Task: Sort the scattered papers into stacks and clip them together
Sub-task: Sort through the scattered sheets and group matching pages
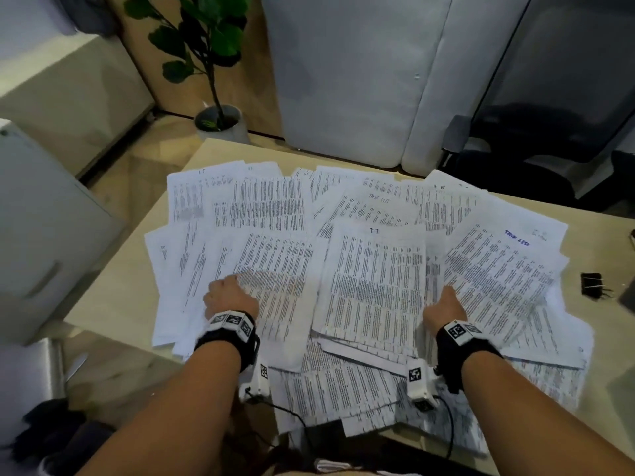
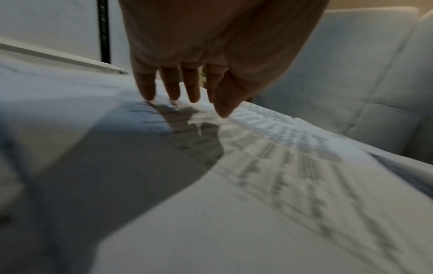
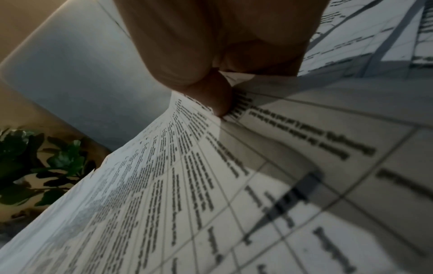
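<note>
Many printed sheets, the scattered papers (image 1: 275, 214), overlap across the light wooden table (image 1: 113, 286). My left hand (image 1: 228, 297) is on the left part of the pile; the left wrist view shows its straight fingers (image 2: 171, 89) touching a sheet (image 2: 257, 185) with their tips. My right hand (image 1: 445, 309) pinches the right edge of the middle sheet (image 1: 374, 280) headed "IT". In the right wrist view the thumb (image 3: 218, 100) presses on that raised sheet (image 3: 164, 185) while the fingers stay hidden under it. Black binder clips (image 1: 592, 286) lie on the table to the right.
A potted plant (image 1: 216, 121) stands on the floor behind the table. A pale sofa (image 1: 360, 80) and a black chair (image 1: 549, 139) are beyond the far edge. A white cabinet (image 1: 41, 235) is close on the left. Some sheets hang over the near edge.
</note>
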`<state>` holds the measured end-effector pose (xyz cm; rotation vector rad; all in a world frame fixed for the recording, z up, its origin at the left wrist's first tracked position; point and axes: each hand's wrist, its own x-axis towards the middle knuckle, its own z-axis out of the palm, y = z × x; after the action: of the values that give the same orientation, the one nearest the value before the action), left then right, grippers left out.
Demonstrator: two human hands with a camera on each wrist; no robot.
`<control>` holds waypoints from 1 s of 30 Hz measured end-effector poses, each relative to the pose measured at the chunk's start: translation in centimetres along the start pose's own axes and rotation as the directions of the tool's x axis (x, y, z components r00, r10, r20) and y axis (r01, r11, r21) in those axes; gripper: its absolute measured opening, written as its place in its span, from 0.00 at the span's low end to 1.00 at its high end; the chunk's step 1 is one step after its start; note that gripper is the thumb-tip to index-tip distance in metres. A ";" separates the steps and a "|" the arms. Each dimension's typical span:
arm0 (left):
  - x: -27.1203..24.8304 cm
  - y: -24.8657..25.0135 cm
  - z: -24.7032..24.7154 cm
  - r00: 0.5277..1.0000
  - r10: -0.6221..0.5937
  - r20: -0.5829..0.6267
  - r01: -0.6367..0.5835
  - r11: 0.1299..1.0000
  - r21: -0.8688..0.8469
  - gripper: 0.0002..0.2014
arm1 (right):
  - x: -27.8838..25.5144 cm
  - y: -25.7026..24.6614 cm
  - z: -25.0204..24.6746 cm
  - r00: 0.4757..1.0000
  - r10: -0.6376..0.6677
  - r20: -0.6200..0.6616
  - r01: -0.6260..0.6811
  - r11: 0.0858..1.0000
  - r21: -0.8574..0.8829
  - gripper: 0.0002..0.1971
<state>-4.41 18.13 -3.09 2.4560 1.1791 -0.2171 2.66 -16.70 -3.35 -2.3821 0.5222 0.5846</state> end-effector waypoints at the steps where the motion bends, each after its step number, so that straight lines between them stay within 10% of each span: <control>1: 0.4 -1.0 -0.3 0.998 -0.056 0.020 0.055 0.998 0.030 0.29 | -0.1 -0.1 0.1 1.000 -0.001 -0.006 0.001 1.000 -0.013 0.32; 6: 2.0 -3.4 -0.7 0.986 -0.141 0.092 0.140 0.990 0.011 0.46 | 0.1 -0.3 0.5 1.000 -0.001 -0.022 0.000 1.000 -0.025 0.35; 12: 1.7 -3.7 -0.1 0.999 -0.034 0.027 0.033 0.998 0.053 0.26 | 0.2 -0.3 1.1 0.999 -0.017 -0.051 0.015 0.999 -0.039 0.35; 18: 1.7 -4.1 -0.5 0.998 -0.044 0.045 0.039 0.994 0.101 0.28 | 0.4 -0.2 1.0 0.999 -0.015 -0.031 0.013 0.999 -0.052 0.22; 30: 1.6 -3.7 -1.2 0.998 0.004 0.061 -0.013 0.988 0.154 0.30 | 0.3 0.2 1.2 0.999 -0.034 -0.041 0.033 0.999 -0.031 0.33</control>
<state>-6.31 21.85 -3.58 2.5665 1.1655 -0.3915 2.49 -16.09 -4.45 -2.4317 0.4938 0.5335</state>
